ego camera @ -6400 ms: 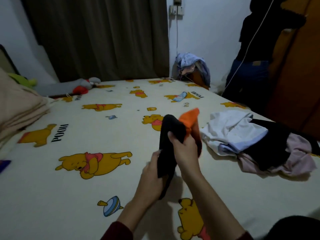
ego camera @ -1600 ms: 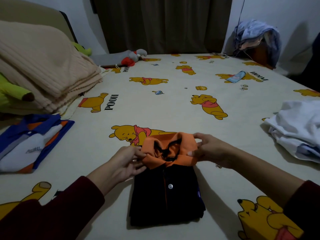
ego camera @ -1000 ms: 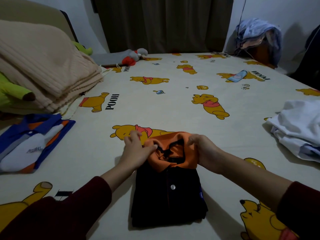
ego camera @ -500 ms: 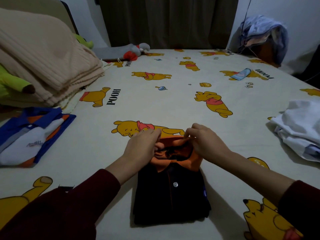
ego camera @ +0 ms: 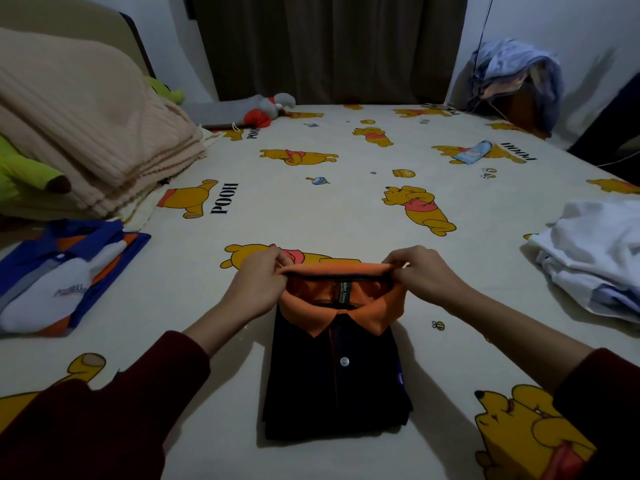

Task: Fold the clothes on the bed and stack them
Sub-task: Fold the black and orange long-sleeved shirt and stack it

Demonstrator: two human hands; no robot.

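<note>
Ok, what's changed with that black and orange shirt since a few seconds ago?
The black shirt was held bunched in the air and now lies folded flat on the bed. The left hand and right hand have shifted to the back of the orange collar, pinching it up and straight. The folded blue shirt and white clothes pile look unmoved over the last second or so.

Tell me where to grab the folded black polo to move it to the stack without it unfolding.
Probably by its two long side edges, one hand from each side, fingers slid under the black polo. It lies flat as a compact rectangle, folds tucked beneath, so lifting by the orange collar, which the left hand and right hand pinch now, would likely let it drop open.
</note>
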